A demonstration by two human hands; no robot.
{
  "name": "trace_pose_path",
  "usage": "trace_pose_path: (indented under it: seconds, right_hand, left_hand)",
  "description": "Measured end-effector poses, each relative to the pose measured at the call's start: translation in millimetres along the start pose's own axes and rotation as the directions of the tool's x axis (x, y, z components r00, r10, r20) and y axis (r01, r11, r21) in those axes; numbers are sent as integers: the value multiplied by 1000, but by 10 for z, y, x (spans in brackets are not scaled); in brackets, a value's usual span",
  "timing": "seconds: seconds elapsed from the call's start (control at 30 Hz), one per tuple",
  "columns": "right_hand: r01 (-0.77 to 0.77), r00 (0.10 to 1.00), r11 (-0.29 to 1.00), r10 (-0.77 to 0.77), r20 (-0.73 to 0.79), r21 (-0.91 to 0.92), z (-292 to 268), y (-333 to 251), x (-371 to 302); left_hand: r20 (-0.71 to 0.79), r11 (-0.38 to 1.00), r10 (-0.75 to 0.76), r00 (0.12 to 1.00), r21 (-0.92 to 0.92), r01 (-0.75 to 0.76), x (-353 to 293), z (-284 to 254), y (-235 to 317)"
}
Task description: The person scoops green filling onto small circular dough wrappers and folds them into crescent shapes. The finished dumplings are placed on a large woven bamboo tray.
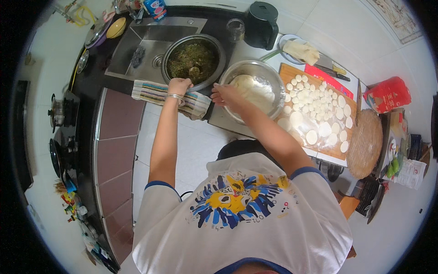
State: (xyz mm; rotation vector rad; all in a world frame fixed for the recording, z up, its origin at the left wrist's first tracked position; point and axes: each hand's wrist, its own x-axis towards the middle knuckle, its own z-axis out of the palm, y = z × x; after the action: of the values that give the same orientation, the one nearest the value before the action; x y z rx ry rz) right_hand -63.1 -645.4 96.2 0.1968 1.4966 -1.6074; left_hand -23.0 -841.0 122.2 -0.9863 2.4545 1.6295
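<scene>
My left hand [179,86] is closed at the near rim of a steel basin [220,45]. It grips a spoon [195,72], whose bowl rests in the dark green chopped filling [189,55]. Between that basin and a second steel bowl [279,86] is my right hand [221,94], its fingers curled together; whatever they might hold does not show. White dough and loose flour [255,91] lie in the second bowl, beneath my right forearm. A wooden board [287,73] further right carries several small dough pieces [315,97] and flat round wrappers [311,137], dusted with flour.
A striped cloth [150,93] hangs at the counter edge below the steel sink [141,41]. Behind stand a glass jar [235,30] and dark kettle [261,25]. A plate with pale dough [301,50], a knife [332,72], a red bag [388,95] and a round board [365,144] sit right.
</scene>
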Motion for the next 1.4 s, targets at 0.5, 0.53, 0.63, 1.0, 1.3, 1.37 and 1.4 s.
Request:
trace_pose_path:
  seconds: [0.5, 0.53, 0.63, 1.0, 1.3, 1.37, 1.4]
  right_hand:
    - [-128, 991, 979, 131, -9, 158, 451, -18, 313]
    - [-86, 995, 987, 91, -30, 136, 416, -11, 332]
    - [6, 997, 998, -2, -73, 60, 331, -125, 293]
    - [-24, 982, 813, -91, -167, -582, -895, 362, -484]
    - [-217, 950, 924, 274, -149, 315, -1424, 1355, -931]
    - [-95, 977, 842, 181, -112, 531, -1437, 1446, -766]
    - [-31, 987, 819, 115, -111, 573, -1447, 1509, -667]
  left_hand:
    - [-156, 869, 415, 896, 358, -341, -269, 485, -311]
    - [-179, 891, 395, 901, 312, -328, -295, 494, -325]
    - [-185, 986, 154, 971, 94, -138, -340, 441, -344]
    - [146, 236, -346, 927, -943, 236, 240, 196, -797]
    - [150, 386, -505, 850, -842, 377, 658, 105, -814]
    - [93, 391, -531, 842, -855, 341, 575, 130, -656]
    - [93, 405, -515, 852, -850, 337, 582, 102, -662]
